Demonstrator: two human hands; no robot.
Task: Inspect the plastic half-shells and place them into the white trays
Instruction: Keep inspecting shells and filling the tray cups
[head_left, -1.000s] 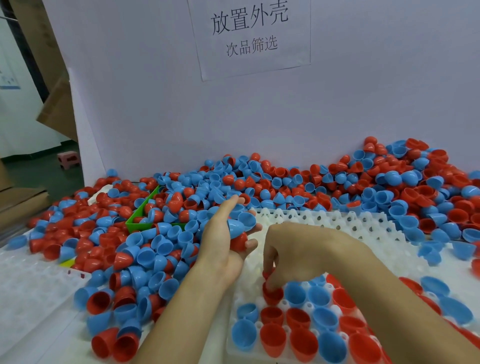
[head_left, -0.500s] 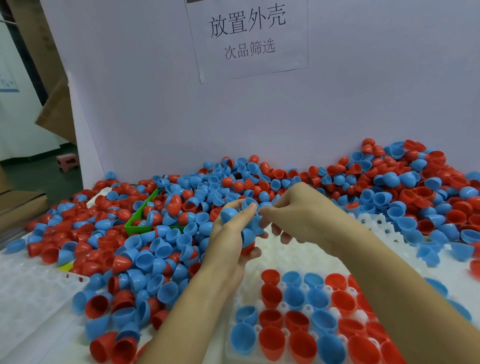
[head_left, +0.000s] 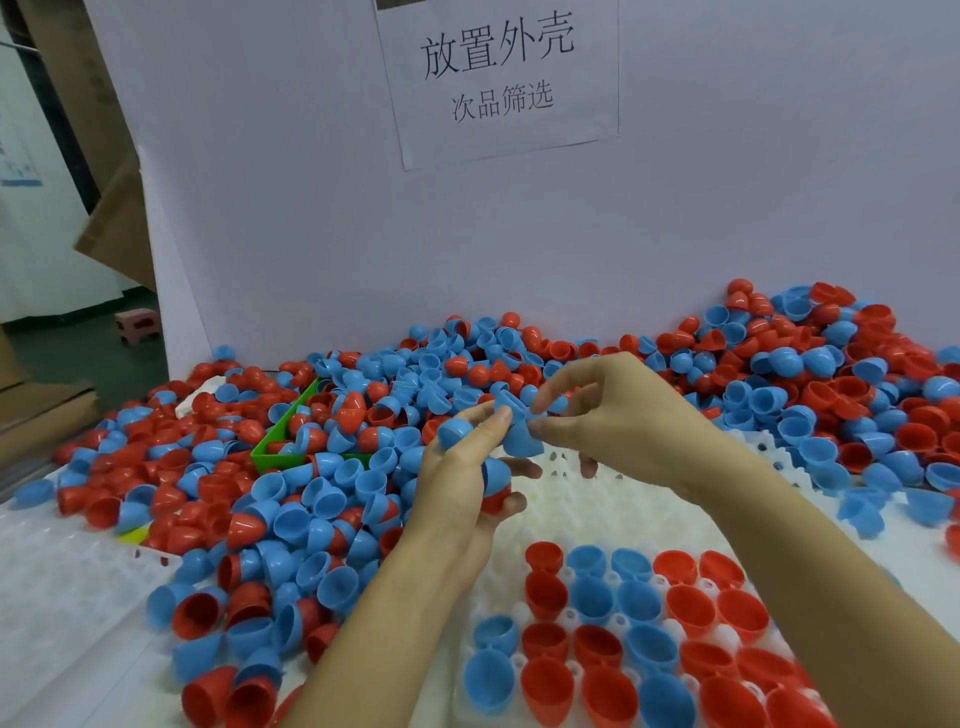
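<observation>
A blue half-shell (head_left: 521, 440) is pinched by the right hand (head_left: 618, 415).
Held shells stay gripped in the left hand (head_left: 467, 483); it should be seated open-side up in the white tray (head_left: 582, 509).

Even, bright, diffuse light falls from above; the hands cast only faint, soft shadows beneath them. Small glare spots dot the glossy shells (head_left: 779, 395) behind them. Wide-angle distortion bends the edges; the picture is slightly soft throughout.

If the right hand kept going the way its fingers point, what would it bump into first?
The right hand points leftward, pinching a blue shell. Straight on, it would first meet the left hand, whose fingertips already look close to that shell. Exact depth between them is hard to judge.
</observation>
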